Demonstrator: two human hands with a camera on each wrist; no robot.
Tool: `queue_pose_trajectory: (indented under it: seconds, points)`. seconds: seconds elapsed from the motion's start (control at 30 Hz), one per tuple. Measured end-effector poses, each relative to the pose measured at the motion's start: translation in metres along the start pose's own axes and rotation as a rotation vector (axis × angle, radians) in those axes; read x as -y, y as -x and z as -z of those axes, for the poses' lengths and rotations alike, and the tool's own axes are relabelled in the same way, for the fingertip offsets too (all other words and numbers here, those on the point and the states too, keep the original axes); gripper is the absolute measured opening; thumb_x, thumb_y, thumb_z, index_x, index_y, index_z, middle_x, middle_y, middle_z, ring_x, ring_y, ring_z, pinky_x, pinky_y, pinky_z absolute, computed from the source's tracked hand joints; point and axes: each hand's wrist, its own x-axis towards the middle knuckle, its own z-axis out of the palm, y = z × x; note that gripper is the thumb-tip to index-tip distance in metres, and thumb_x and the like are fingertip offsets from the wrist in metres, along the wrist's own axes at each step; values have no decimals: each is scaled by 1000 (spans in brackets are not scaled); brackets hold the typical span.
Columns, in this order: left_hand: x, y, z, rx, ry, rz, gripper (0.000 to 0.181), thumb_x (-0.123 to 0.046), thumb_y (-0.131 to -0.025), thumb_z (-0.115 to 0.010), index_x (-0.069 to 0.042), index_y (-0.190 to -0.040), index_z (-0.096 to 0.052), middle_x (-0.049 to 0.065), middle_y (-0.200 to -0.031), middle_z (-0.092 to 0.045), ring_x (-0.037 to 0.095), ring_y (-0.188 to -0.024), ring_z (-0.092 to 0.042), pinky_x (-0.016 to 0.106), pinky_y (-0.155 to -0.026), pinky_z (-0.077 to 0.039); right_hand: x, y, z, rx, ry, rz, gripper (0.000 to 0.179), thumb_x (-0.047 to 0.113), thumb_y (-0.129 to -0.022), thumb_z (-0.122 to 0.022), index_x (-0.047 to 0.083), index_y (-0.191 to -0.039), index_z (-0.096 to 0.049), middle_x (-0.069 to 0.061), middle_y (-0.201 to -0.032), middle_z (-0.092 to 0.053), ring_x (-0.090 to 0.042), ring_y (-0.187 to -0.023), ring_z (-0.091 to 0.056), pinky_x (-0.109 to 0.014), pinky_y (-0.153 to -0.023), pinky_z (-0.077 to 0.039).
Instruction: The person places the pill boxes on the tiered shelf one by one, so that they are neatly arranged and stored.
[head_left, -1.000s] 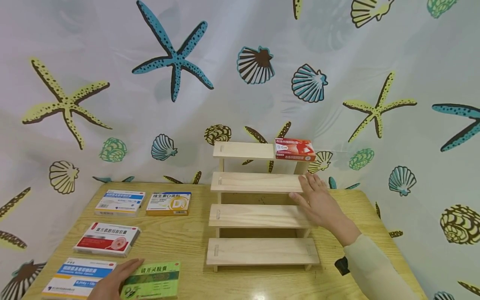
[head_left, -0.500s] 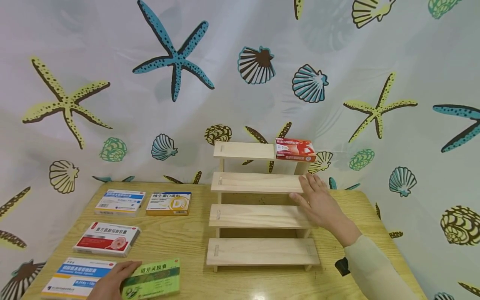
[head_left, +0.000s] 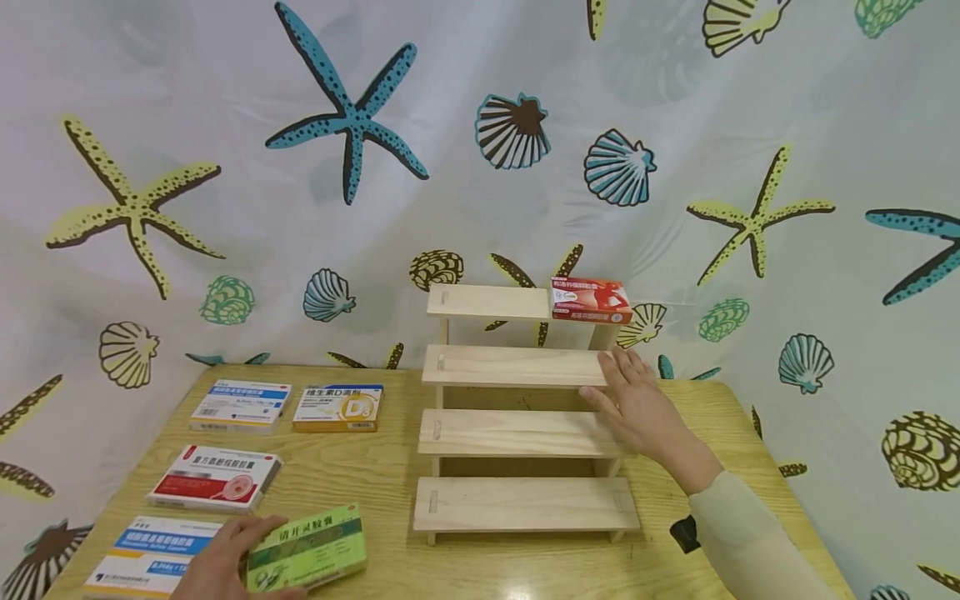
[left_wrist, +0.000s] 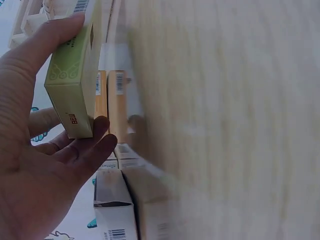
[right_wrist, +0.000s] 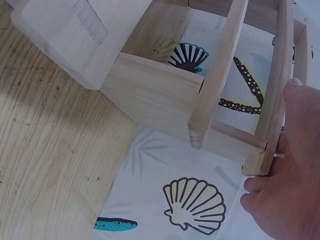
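Observation:
My left hand (head_left: 225, 560) grips a green medicine box (head_left: 307, 550) by its left end. In the left wrist view the box (left_wrist: 75, 85) is pinched between thumb and fingers, raised off the table and tilted. A four-tier wooden step shelf (head_left: 525, 504) stands at the middle of the table. My right hand (head_left: 645, 408) holds the right end of its second tier from the top. In the right wrist view the thumb lies along one edge of that board (right_wrist: 272, 105), with the other fingers by its end. A red medicine box (head_left: 591, 300) lies on the top tier's right end.
On the table's left lie a blue-and-white box (head_left: 240, 406), a vitamin D box (head_left: 337, 407), a red-and-white box (head_left: 216, 477) and another blue-and-white box (head_left: 150, 554), partly behind my left hand. A patterned curtain (head_left: 480, 217) hangs behind. Something small and black (head_left: 684, 533) is beside my right sleeve.
The green box has come up off the table in my left hand, its right end tilting upward and away. My right hand and the shelf have stayed in place.

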Motion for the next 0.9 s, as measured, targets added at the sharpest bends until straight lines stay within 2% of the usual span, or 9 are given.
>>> queue_pose_trajectory:
  seconds: [0.17,0.27,0.33,0.43,0.5,0.53,0.63,0.73,0.9]
  points:
    - [-12,1,9,2,14,38,102,-69,-75,-85,-9,-151,-53,21,-141,-56,32,-113,-59,58,-91,-54,-1,0,-1,1,1,-1,77,48,-112,-46,-7,-163,-27,-31,-171,-20,-52,-160,-15,-66,-129,-14]
    - [-20,0,16,1,5,48,106,-73,-74,-83,-12,-154,-50,25,-147,-52,42,-120,-58,67,-95,-51,-1,0,-1,0,4,-4,77,48,-112,-46,-6,-163,-27,-31,-171,-21,-52,-160,-15,-66,-129,-14]
    - [-26,-1,21,-2,0,52,108,-75,-74,-82,-13,-156,-48,31,-154,-47,53,-134,-51,75,-102,-45,-1,0,-1,0,5,-6,77,48,-112,-46,-6,-163,-27,-31,-171,-21,-52,-160,-14,-66,-129,-14]
    - [-33,-2,29,-23,0,35,110,-75,-74,-81,-12,-157,-46,32,-155,-44,55,-136,-46,78,-104,-42,-1,0,-2,-1,7,-6,78,49,-112,-46,-6,-163,-27,-31,-171,-21,-52,-160,-14,-66,-129,-14]
    - [-37,-2,34,-51,-3,16,111,-75,-74,-82,-11,-157,-47,31,-154,-45,52,-134,-49,76,-103,-44,-1,0,-2,-3,7,-5,78,49,-112,-46,-6,-163,-27,-31,-171,-21,-52,-160,-15,-66,-129,-15]
    - [-39,-3,37,-67,-7,1,111,-75,-74,-82,-10,-157,-48,29,-151,-47,48,-128,-53,73,-101,-48,-1,0,-2,-3,6,-4,77,49,-112,-46,-6,-163,-27,-31,-171,-21,-52,-160,-15,-66,-129,-15]
    - [-44,-5,44,-138,-11,-61,109,-73,-72,-84,-9,-153,-52,24,-144,-54,39,-115,-60,61,-94,-55,-1,0,-2,-3,5,-3,77,49,-112,-46,-6,-163,-27,-31,-171,-20,-52,-160,-15,-66,-129,-15]
    - [-49,-7,52,-206,-16,-133,104,-71,-71,-87,-8,-149,-57,20,-138,-59,34,-111,-62,57,-91,-57,-1,0,-2,-1,6,-3,77,48,-112,-46,-6,-163,-27,-31,-171,-20,-51,-160,-15,-66,-129,-15]
    - [-57,-12,64,-293,-39,-224,97,-66,-71,-90,-7,-143,-61,17,-133,-61,36,-110,-63,62,-92,-55,0,0,-2,-2,7,-3,77,48,-112,-46,-6,-163,-27,-31,-171,-20,-52,-160,-15,-66,-129,-15]
